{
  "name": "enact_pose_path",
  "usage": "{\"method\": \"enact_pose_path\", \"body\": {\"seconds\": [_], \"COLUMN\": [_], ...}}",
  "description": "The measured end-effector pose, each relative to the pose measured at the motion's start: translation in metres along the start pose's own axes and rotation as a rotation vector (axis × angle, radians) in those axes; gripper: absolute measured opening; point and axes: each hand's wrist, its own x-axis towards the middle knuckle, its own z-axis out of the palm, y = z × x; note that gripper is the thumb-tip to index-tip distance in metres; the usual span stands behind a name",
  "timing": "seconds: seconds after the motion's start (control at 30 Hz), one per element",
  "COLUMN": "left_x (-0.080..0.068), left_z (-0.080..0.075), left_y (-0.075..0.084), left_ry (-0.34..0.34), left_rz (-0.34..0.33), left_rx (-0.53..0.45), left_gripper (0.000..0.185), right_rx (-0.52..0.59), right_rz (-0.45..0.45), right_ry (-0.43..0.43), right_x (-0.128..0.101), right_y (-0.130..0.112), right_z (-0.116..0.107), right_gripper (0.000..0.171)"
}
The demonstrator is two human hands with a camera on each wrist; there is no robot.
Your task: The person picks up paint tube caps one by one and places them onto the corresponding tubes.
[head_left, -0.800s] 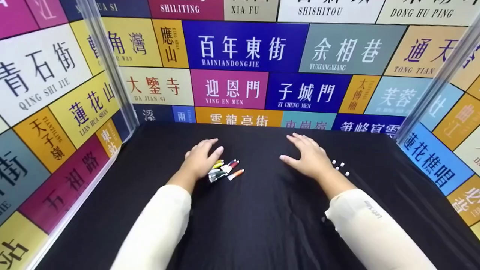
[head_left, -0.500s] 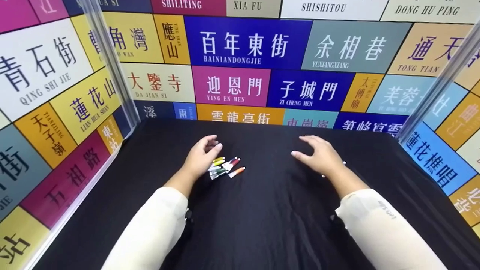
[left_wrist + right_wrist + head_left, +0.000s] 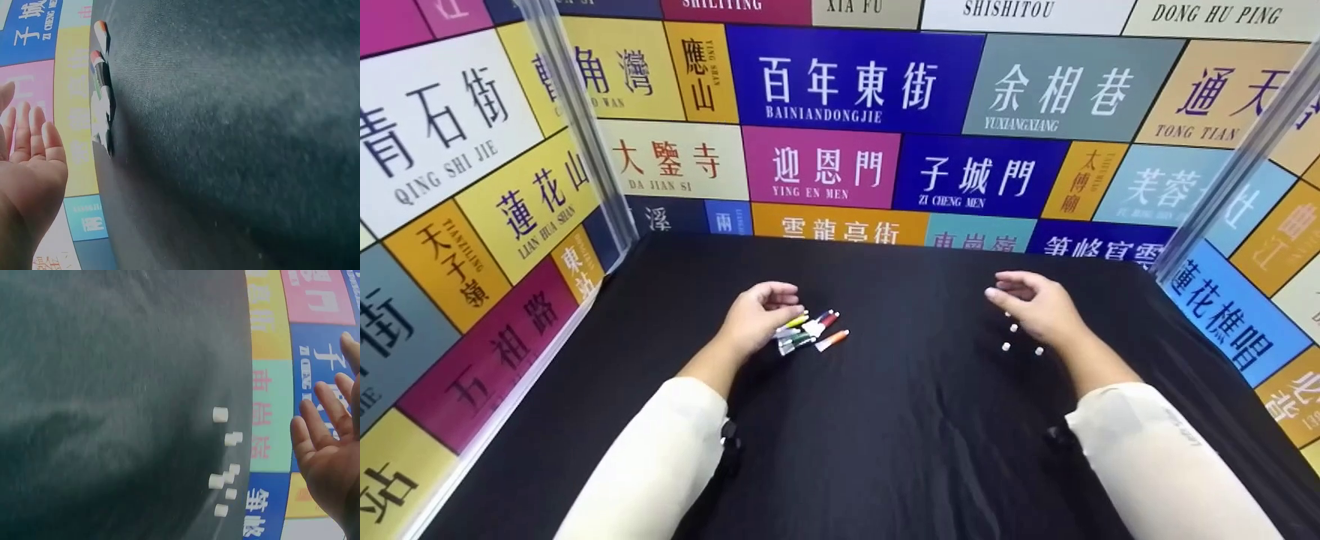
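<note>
A loose pile of small paint tubes (image 3: 829,321) in several colours lies on the black cloth, left of the middle; an orange tube (image 3: 832,340) lies at its right side. My left hand (image 3: 750,319) hovers at the pile's left edge with relaxed, slightly bent fingers, holding nothing. In the left wrist view the left hand (image 3: 34,169) stands above the cloth, apart from the tubes (image 3: 101,79). Several small white cylinders, like caps (image 3: 220,414), are scattered on the right. Over them hangs my right hand (image 3: 1039,307), fingers loosely bent, nothing in it, partly hiding them.
Black cloth (image 3: 877,420) with folds covers the table. Behind it and at both sides rise walls of coloured street-name signs (image 3: 855,82). Clear upright edge strips (image 3: 585,127) run along the wall corners.
My right hand has moved right, over the white cylinders, and its fingers have bent more. The left hand has shifted slightly left and its fingers have curled a little. The tubes stay put.
</note>
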Motion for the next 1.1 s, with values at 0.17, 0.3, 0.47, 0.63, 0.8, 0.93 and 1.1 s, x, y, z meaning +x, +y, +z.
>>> {"method": "enact_pose_path", "body": {"seconds": [0.17, 0.3, 0.47, 0.63, 0.8, 0.93, 1.1], "left_x": [-0.001, -0.003, -0.006, -0.007, -0.006, -0.006, -0.008], "left_z": [0.001, 0.003, 0.003, 0.003, 0.003, 0.004, 0.007], "left_y": [-0.002, -0.007, -0.010, -0.008, -0.011, -0.014, -0.015], "left_ry": [-0.039, -0.062, -0.128, -0.201, -0.222, -0.226, -0.227], "left_rz": [-0.019, -0.015, -0.034, -0.096, -0.096, -0.084, -0.071], "left_rx": [0.050, 0.065, 0.212, 0.345, 0.418, 0.470, 0.494], "left_gripper": [0.040, 0.036, 0.035, 0.035, 0.032, 0.025, 0.022], "right_rx": [0.041, 0.055, 0.071, 0.123, 0.214, 0.270, 0.316], "right_rz": [0.042, 0.082, 0.125, 0.167, 0.207, 0.226, 0.243], "right_ry": [0.027, 0.029, 0.028, 0.019, 0.025, 0.042, 0.061], "right_x": [-0.007, -0.014, -0.021, -0.028, -0.035, -0.038, -0.042], "right_y": [0.015, 0.027, 0.037, 0.037, 0.030, 0.031, 0.037], "right_z": [-0.015, -0.025, -0.037, -0.045, -0.054, -0.062, -0.071], "right_gripper": [0.055, 0.057, 0.059, 0.060, 0.057, 0.051, 0.033]}}
